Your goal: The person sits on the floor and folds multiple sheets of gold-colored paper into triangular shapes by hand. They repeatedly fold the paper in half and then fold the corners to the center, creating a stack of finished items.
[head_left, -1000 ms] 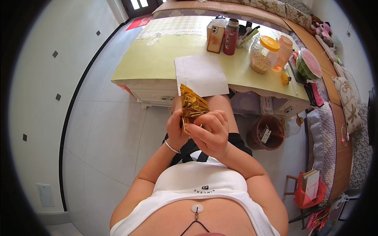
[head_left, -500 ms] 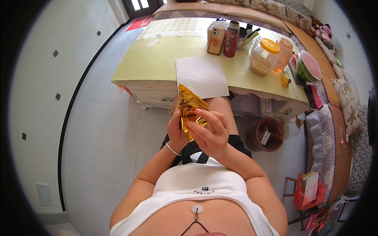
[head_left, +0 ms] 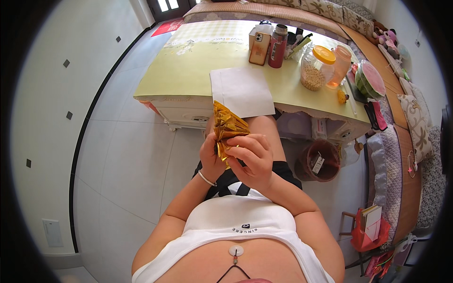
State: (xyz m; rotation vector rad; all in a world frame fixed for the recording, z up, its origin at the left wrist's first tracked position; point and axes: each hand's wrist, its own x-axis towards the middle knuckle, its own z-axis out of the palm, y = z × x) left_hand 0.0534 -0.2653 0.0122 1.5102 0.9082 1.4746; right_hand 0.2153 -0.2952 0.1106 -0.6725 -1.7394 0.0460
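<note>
Right hand and left hand pinch a crinkled, partly folded gold foil sheet at frame centre; folding looks unfinished, above the white paper sheet.

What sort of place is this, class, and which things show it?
Probably a living room at home: a low table bearing a jar and a cut watermelon, with a cushioned sofa alongside on a tiled floor.

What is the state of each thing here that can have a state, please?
gold paper: folded into pleats, held in both hands above the lap
left hand: closed on the gold paper
right hand: fingers pinching the gold paper
white sheet: flat on the table, overhanging the edge
glass jar: lid on, partly filled
watermelon: cut, covered in film
red bottle: upright, capped
</note>
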